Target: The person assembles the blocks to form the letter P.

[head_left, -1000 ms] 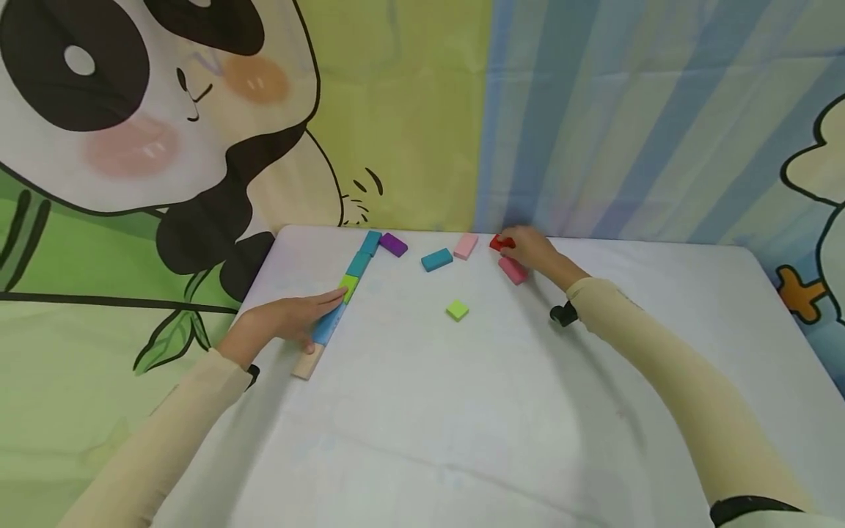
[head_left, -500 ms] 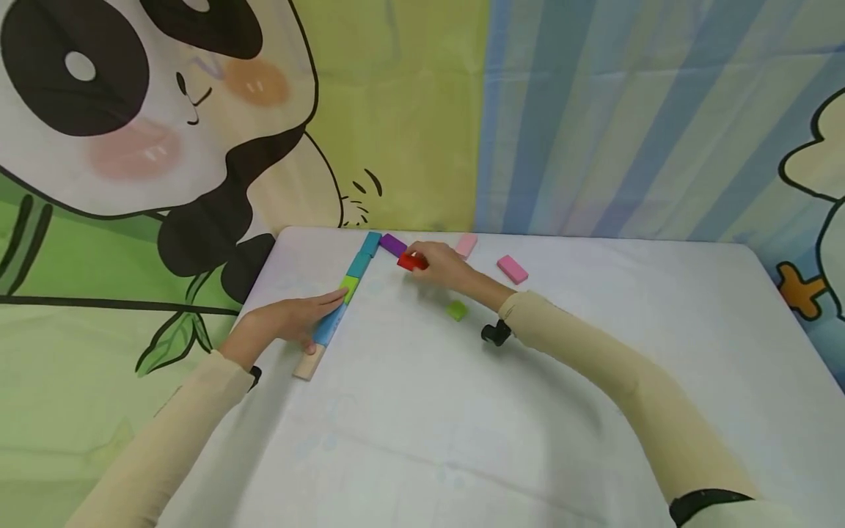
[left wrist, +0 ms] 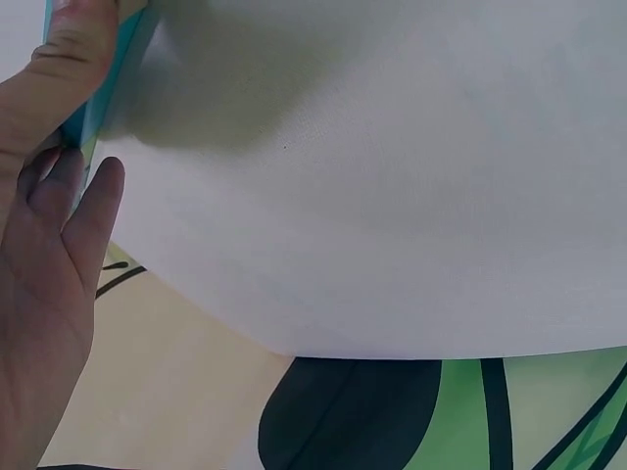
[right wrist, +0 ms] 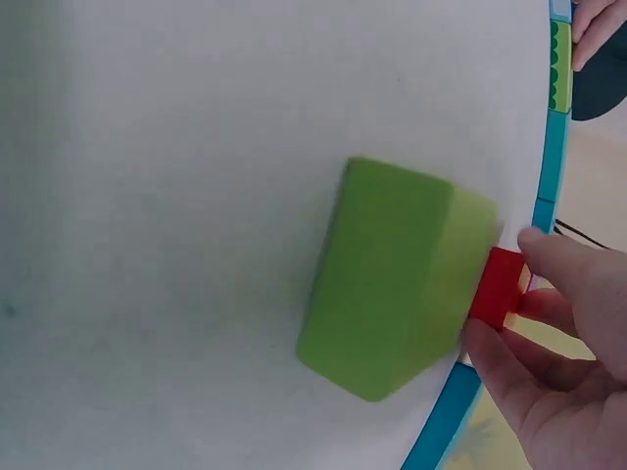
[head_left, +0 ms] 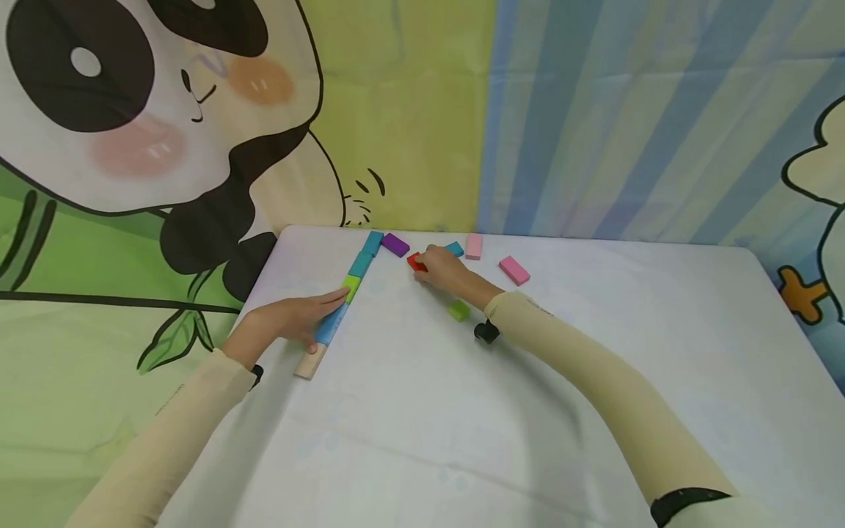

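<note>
Downward head view, close wristcams — shared tabletop (head_left: 409, 433)

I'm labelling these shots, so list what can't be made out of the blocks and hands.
- Head view: part of the loose blue block, hidden behind the right hand.
- Head view: the right end of the red block, under the right fingers.
- Head view: part of the block row, under the left hand.
- Left wrist view: much of the left hand, cut off by the left edge.

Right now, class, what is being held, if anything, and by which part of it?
The right hand pinches a red block by its opposite ends; the left hand touches the row of blocks.
</note>
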The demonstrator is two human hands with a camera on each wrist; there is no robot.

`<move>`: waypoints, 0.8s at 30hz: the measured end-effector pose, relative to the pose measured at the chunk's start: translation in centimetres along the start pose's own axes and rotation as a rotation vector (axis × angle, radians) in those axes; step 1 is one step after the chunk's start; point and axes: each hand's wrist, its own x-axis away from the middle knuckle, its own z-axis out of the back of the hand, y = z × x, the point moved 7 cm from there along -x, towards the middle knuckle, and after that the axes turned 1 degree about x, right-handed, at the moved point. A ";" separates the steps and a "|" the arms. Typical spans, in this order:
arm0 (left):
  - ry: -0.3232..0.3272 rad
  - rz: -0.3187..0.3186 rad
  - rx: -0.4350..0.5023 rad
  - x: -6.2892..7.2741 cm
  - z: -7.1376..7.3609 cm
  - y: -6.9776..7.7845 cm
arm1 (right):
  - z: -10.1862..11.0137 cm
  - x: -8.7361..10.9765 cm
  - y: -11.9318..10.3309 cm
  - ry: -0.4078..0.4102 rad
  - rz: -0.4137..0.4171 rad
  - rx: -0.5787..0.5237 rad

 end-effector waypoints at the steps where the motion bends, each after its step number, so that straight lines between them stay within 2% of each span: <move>1: 0.000 0.001 0.002 0.0 0.0 0.0 | -0.1 -0.1 0.0 -0.017 0.005 0.022; 5: -0.008 0.011 0.014 0.0 0.0 -0.1 | -0.5 -0.5 -0.2 -0.081 0.003 0.060; 8: -0.008 0.006 -0.002 0.0 0.0 0.0 | -0.7 -0.6 -0.3 -0.089 -0.010 0.056; 17: -0.004 0.000 -0.003 0.0 0.0 0.0 | -0.6 -0.7 -0.1 -0.028 -0.053 0.023; 24: -0.006 0.010 -0.006 0.0 0.1 0.2 | -0.4 -0.7 0.0 0.007 -0.023 -0.036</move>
